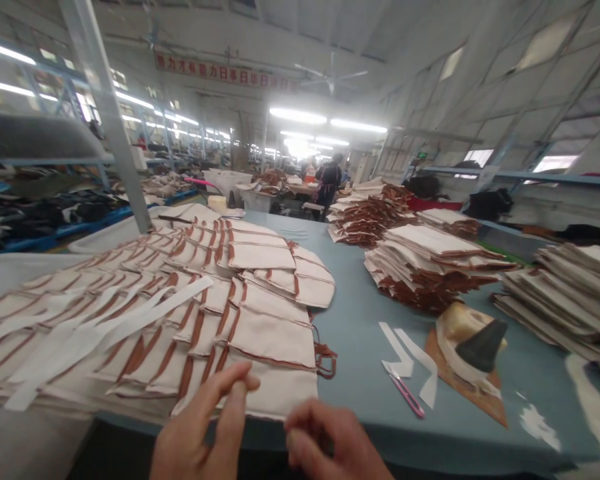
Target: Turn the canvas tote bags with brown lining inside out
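My left hand [205, 430] reaches toward the near edge of the closest cream fabric piece with brown trim [275, 370]; thumb and forefinger meet in a pinch, and I cannot make out anything between them. My right hand [330, 443] is beside it at the table's front edge, fingers curled inward, holding nothing I can see. The cream pieces [200, 287] lie overlapped in rows across the left of the light blue table [360, 320]. White strips [105, 330] lie over them at the left.
Tall stacks of the same cream pieces stand at the right [430, 263] [570, 287] and back [370, 213]. A pink utility knife [406, 393], white paper strips [410, 360] and a tape roll with a dark cone [475, 343] lie front right. A person [329, 181] stands far behind.
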The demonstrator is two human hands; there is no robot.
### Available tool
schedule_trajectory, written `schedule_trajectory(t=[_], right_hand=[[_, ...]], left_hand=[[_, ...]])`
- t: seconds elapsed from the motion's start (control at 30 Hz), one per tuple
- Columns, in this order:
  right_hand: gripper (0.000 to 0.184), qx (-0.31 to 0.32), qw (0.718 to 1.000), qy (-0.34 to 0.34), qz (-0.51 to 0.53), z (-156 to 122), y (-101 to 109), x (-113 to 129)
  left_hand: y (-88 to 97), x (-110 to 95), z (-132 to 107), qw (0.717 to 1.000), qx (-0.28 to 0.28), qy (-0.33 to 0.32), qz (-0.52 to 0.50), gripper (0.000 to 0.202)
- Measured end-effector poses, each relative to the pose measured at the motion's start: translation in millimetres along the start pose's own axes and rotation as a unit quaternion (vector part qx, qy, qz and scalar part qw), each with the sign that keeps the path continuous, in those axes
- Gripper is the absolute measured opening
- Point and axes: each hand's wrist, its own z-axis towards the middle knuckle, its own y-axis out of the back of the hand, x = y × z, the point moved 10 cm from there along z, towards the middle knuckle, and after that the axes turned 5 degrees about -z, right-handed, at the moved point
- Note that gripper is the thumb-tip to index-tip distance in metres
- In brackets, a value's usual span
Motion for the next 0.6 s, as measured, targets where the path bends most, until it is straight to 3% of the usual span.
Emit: schedule_trajectory(t=[0.1, 0.2, 0.3, 0.43, 0.6], right_hand=[[0.018, -0.079, 0.982, 0.089, -0.147, 80, 46, 62], [0.037, -0.108, 0.964, 0.116, -0.213, 162, 61, 99], [0.052, -0.117, 0.942, 0.150, -0.277, 228, 50, 122], [0.068, -0.109, 0.915, 0.183, -0.344, 287, 22, 133], [0.047, -0.088, 0.904, 0.184, -0.376, 331, 13, 120]], left_hand=[[-42.0, 21, 22, 0.995, 0.092, 0.035, -0.031, 0.044], [-66.9, 34, 29, 0.992, 0.117, 0.037, -0.038, 0.046], [-84.6, 43, 25, 0.991, 0.127, 0.029, -0.040, 0.048], [-105.9, 50, 20, 0.987, 0.149, 0.020, -0.052, 0.052], [-120.5, 62, 17, 0.982, 0.151, 0.080, -0.083, 0.053]])
